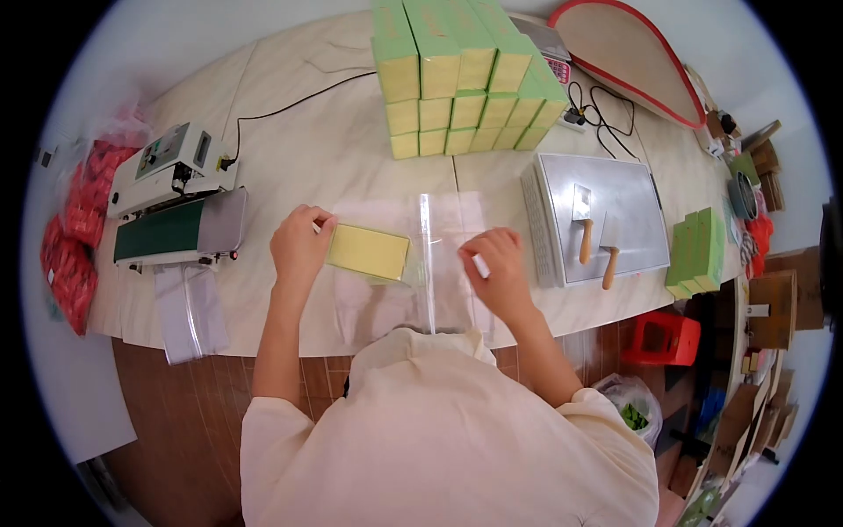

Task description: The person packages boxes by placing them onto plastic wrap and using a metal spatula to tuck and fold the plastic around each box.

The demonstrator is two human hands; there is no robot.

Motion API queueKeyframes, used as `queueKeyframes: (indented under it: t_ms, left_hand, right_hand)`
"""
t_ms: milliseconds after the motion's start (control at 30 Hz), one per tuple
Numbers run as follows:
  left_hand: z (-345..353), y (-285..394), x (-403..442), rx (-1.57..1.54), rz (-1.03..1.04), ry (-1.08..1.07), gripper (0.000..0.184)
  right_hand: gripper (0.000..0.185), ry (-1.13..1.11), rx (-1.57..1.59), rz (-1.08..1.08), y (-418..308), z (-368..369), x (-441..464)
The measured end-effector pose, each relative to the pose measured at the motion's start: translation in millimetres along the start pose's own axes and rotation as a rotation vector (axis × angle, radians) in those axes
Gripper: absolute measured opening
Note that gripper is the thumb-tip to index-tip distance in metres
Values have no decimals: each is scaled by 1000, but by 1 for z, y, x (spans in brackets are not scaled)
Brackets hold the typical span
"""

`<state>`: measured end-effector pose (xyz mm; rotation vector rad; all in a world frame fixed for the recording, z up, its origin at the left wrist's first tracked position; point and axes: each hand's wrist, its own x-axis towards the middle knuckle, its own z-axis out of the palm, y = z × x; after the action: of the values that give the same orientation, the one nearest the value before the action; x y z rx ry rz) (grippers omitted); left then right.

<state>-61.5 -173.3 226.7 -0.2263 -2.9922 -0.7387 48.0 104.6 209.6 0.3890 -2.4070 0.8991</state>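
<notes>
Between both hands (300,244) (499,270), fingers (313,213) curled, grip unclear, the yellow box (369,252) lies lengthwise left-to-right.

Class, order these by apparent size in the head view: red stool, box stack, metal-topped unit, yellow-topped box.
1. Box stack
2. Metal-topped unit
3. Yellow-topped box, red stool: too alike to rank

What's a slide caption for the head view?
Left hand at a yellow-faced box, right hand by clear plastic, green-and-yellow boxes stacked beyond.
</notes>
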Motion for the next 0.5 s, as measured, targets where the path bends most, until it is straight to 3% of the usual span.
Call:
queueKeyframes:
  t_ms: [200, 267, 300, 367, 400, 467, 500]
  left_hand:
    - [0, 11, 4, -16, 66, 13, 11]
    - [-2, 18, 0, -86, 291, 215, 13]
    - [-6, 20, -4, -88, 298, 210, 13]
    - [-15, 23, -15, -15, 704, 124, 17]
    - [-18, 24, -23, -15, 704, 122, 17]
    - [-20, 26, -35, -51, 714, -157, 18]
    - [-17, 24, -38, -50, 712, -158, 18]
  right_hand:
    - [11, 274, -359, 413, 81, -53, -63]
    - [10, 326, -488, 582, 111, -81, -85]
    - [13, 286, -667, 648, 126, -95, -99]
    - [17, 241, -845, 710, 152, -114, -125]
    - [22, 250, -956, 786, 161, -119, -137]
    - [28, 255, -1066, 861, 177, -123, -156]
    - [30, 216, -1107, 893, 182, -124, -162]
